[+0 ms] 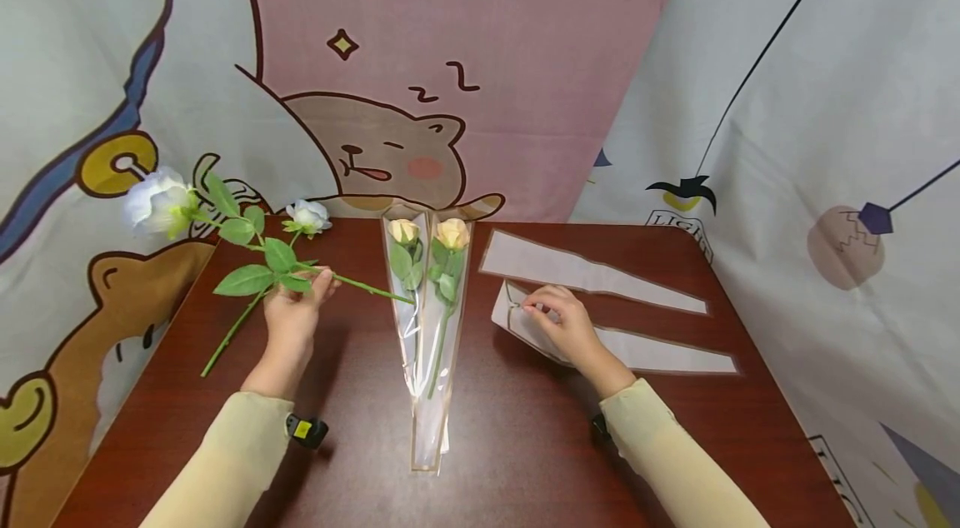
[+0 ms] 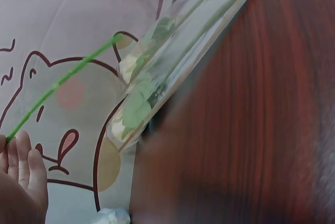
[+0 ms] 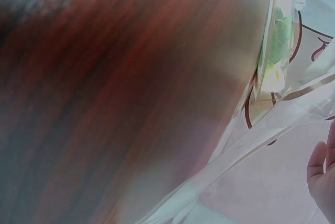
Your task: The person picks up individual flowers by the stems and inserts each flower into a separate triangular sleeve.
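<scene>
My left hand (image 1: 291,320) pinches the green stem (image 2: 63,81) of a leafy rose with a large pale white-blue bloom (image 1: 159,203), raised over the table's left side. A second white rose (image 1: 307,217) lies behind it, its stem running down to the left past the hand. On the right, my right hand (image 1: 558,324) pinches the wide end of a clear flower sleeve (image 1: 517,320) with a brownish border, lifting that end. Between the hands lie two sleeved roses, a cream-yellow one (image 1: 452,235) and a similar one (image 1: 404,231) to its left.
Another flat flower sleeve (image 1: 585,266) lies behind the right hand, its narrow end pointing right. The dark red-brown table (image 1: 360,461) meets a cartoon-printed cloth (image 1: 525,78) at the back and sides.
</scene>
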The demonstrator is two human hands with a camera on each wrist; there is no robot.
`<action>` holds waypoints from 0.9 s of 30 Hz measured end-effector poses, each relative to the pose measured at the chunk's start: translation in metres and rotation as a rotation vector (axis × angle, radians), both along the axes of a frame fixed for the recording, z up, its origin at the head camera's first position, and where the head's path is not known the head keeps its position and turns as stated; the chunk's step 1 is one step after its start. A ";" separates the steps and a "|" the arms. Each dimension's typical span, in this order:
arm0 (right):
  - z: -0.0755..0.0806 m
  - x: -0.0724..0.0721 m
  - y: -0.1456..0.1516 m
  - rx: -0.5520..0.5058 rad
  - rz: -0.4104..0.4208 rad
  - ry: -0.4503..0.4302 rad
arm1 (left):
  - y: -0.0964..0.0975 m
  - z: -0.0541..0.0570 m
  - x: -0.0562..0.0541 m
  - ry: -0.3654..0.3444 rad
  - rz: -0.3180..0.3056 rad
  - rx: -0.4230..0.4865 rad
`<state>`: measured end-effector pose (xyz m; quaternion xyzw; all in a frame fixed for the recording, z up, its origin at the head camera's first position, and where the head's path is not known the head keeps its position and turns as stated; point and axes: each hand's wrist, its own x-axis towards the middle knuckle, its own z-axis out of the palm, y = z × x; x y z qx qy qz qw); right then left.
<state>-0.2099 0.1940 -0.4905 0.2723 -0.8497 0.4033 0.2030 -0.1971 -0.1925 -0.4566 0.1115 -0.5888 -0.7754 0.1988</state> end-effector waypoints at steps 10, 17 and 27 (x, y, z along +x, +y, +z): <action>-0.002 0.000 -0.010 -0.028 0.032 0.032 | 0.024 0.001 0.007 0.042 -0.016 -0.016; -0.004 -0.001 -0.018 0.008 0.078 0.086 | 0.045 0.002 0.012 0.042 -0.061 -0.016; -0.004 -0.001 -0.029 0.006 0.097 0.096 | 0.075 0.000 0.015 0.060 -0.095 0.088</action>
